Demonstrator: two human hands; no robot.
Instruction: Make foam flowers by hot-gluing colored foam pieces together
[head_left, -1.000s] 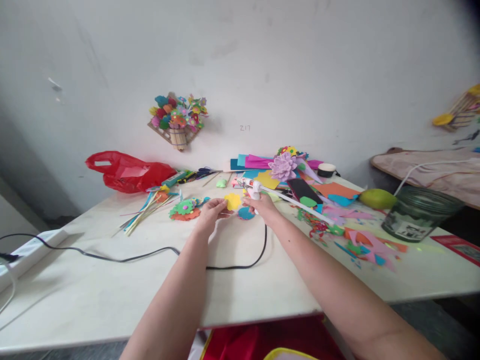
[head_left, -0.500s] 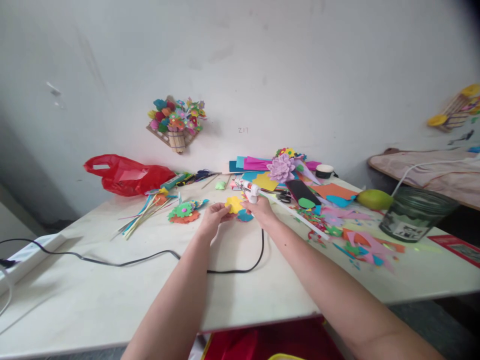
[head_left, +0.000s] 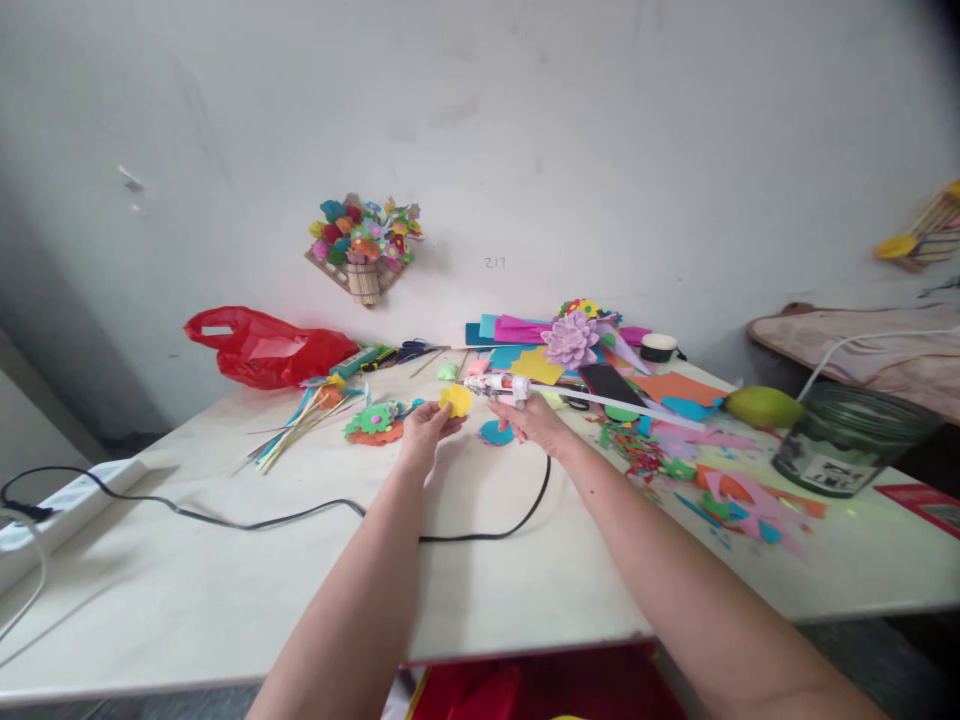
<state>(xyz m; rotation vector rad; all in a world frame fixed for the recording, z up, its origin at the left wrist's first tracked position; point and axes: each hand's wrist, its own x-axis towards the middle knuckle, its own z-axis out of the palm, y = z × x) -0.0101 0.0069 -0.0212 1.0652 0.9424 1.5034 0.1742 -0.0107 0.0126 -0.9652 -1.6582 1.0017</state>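
Between the fingers of my left hand [head_left: 429, 432] is a yellow foam flower [head_left: 456, 402], held a little above the table. My right hand [head_left: 538, 420] grips a white hot glue gun [head_left: 504, 386]; its nozzle points left, close to the flower. A long glue stick [head_left: 630, 402] sticks out of the gun's back toward the right. Under and between my hands a blue scalloped foam piece [head_left: 496, 432] lies flat on the table. Left of my left hand are stacked green and orange foam flowers [head_left: 373, 424].
A black cord [head_left: 255, 523] loops across the table from a power strip [head_left: 75, 510]. Thin strips [head_left: 296, 430] and a red plastic bag [head_left: 270, 350] are at left. Foam scraps [head_left: 739, 500], a green fruit [head_left: 763, 407] and a glass jar [head_left: 840, 440] stand right; foam sheets [head_left: 540, 365] lie behind.
The glue gun has turned from slanting upward to nearly level, its nozzle pulled away from over the flower. My left hand has tilted the yellow flower up and moved slightly left.
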